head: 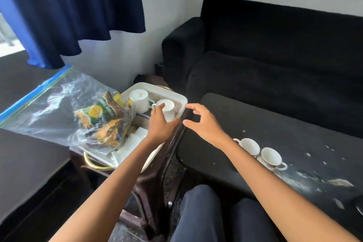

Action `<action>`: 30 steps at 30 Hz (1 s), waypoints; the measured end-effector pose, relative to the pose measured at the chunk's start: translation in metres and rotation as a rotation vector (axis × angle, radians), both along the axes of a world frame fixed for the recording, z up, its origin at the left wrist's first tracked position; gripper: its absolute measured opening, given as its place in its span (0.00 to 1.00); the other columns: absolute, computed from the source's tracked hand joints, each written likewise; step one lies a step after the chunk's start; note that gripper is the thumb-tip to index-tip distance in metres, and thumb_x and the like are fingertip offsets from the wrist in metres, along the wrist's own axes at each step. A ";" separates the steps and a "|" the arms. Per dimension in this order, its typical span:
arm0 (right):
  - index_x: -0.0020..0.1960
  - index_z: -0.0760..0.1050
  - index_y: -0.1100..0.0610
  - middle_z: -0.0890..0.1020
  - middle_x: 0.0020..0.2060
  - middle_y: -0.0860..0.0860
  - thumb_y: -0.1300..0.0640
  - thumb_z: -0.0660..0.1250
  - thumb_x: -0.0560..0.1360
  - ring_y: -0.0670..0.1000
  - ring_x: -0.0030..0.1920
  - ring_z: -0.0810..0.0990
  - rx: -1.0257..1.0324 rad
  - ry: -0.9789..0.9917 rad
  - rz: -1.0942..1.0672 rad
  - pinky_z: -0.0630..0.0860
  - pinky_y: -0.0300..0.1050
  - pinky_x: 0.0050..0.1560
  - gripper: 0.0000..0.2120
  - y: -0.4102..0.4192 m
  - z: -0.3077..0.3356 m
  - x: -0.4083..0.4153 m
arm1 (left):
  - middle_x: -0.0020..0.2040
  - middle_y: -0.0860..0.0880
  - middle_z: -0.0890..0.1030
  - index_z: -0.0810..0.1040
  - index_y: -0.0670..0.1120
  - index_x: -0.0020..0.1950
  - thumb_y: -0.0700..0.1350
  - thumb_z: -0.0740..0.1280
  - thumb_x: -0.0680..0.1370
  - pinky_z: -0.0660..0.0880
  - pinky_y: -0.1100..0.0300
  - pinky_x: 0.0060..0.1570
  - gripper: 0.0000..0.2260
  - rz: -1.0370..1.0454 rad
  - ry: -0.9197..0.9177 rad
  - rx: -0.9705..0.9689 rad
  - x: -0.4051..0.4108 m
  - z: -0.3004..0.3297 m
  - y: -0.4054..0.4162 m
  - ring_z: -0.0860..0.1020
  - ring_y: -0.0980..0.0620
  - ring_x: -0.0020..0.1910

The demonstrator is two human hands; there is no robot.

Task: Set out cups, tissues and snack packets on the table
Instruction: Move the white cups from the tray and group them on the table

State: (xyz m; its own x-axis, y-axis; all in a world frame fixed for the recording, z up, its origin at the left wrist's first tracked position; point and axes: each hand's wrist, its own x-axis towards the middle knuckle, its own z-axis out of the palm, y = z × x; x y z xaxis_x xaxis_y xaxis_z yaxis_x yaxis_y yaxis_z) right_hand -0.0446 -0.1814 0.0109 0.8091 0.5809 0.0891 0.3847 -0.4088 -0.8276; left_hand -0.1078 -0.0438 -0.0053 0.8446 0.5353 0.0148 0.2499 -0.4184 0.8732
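While the left hand (160, 122) grips an upside-down white cup (168, 111) on the white tray (181, 100), the right hand (204, 122) hovers just beside it with relaxed fingers, holding nothing. Another cup (138, 98) stands behind on the tray, next to a plastic bag of snack packets (104, 120) and folded tissues (135, 141). Two cups (250, 146) already stand upright on the dark worktop (294, 139).

Black sofa (275, 61) against pale wall (157, 6), navy curtain (68, 6) at left, daylight behind it
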 end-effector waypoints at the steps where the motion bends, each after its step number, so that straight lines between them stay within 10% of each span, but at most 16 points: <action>1: 0.66 0.69 0.51 0.71 0.65 0.48 0.57 0.69 0.73 0.45 0.63 0.69 -0.005 0.022 -0.003 0.64 0.38 0.57 0.23 0.007 -0.002 0.003 | 0.74 0.43 0.63 0.60 0.42 0.75 0.46 0.69 0.76 0.60 0.54 0.70 0.32 0.008 0.010 -0.042 -0.001 -0.002 0.002 0.62 0.46 0.73; 7: 0.70 0.64 0.54 0.68 0.69 0.52 0.59 0.69 0.73 0.51 0.68 0.67 -0.068 0.159 -0.030 0.66 0.41 0.60 0.27 0.049 -0.022 0.020 | 0.61 0.44 0.78 0.70 0.42 0.65 0.38 0.70 0.74 0.75 0.53 0.56 0.20 -0.037 -0.062 -0.262 -0.003 -0.012 0.017 0.78 0.47 0.57; 11: 0.73 0.59 0.52 0.65 0.72 0.51 0.56 0.68 0.73 0.53 0.72 0.63 -0.095 0.232 -0.067 0.63 0.49 0.69 0.32 0.068 -0.037 0.028 | 0.62 0.40 0.76 0.66 0.44 0.68 0.37 0.67 0.76 0.72 0.42 0.60 0.21 -0.064 -0.043 -0.349 0.001 -0.018 0.023 0.74 0.35 0.61; 17: 0.76 0.51 0.47 0.63 0.73 0.51 0.53 0.70 0.72 0.54 0.73 0.60 -0.111 0.312 -0.098 0.61 0.59 0.72 0.39 0.079 -0.058 0.033 | 0.67 0.46 0.74 0.62 0.45 0.73 0.36 0.64 0.77 0.68 0.51 0.67 0.25 -0.080 -0.028 -0.362 0.003 -0.032 0.024 0.72 0.46 0.66; 30: 0.71 0.62 0.49 0.70 0.66 0.47 0.60 0.69 0.73 0.45 0.62 0.68 0.135 0.349 -0.133 0.65 0.30 0.47 0.30 0.070 -0.057 0.029 | 0.69 0.48 0.72 0.64 0.46 0.72 0.36 0.64 0.75 0.68 0.49 0.68 0.26 -0.006 -0.125 -0.294 0.010 -0.018 0.010 0.70 0.49 0.68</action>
State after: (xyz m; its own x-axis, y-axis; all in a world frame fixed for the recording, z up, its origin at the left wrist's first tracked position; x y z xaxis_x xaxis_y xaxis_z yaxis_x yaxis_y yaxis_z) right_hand -0.0157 -0.1109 -0.0464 0.8717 0.4708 -0.1359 0.0220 -0.3145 -0.9490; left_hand -0.0980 -0.0343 -0.0229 0.8493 0.5267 -0.0358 0.1314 -0.1452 0.9806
